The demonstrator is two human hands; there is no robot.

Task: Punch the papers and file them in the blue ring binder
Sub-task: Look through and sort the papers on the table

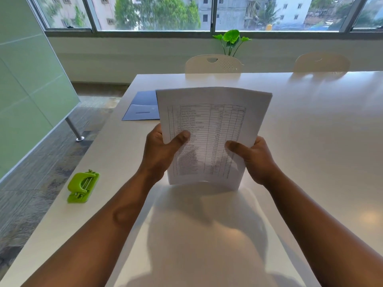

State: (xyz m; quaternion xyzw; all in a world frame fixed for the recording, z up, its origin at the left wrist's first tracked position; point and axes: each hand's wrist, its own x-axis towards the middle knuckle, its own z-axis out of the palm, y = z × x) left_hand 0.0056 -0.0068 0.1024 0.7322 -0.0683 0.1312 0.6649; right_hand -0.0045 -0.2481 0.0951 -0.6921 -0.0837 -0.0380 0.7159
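A stack of white papers (213, 121) with a printed table stands upright on its bottom edge on the white table (310, 141). My left hand (161, 154) grips its left side, thumb on the front. My right hand (251, 157) grips its right side the same way. A green hole punch (83, 187) lies on the table to the left, near the table's left edge. The blue ring binder (143, 107) lies flat behind the papers at the far left; the sheets hide part of it.
Two white chairs (213, 64) (321, 62) stand at the table's far side. A green plant (232, 41) sits by the window. A frosted glass partition (27, 90) on a metal post stands to the left of the table, over carpet.
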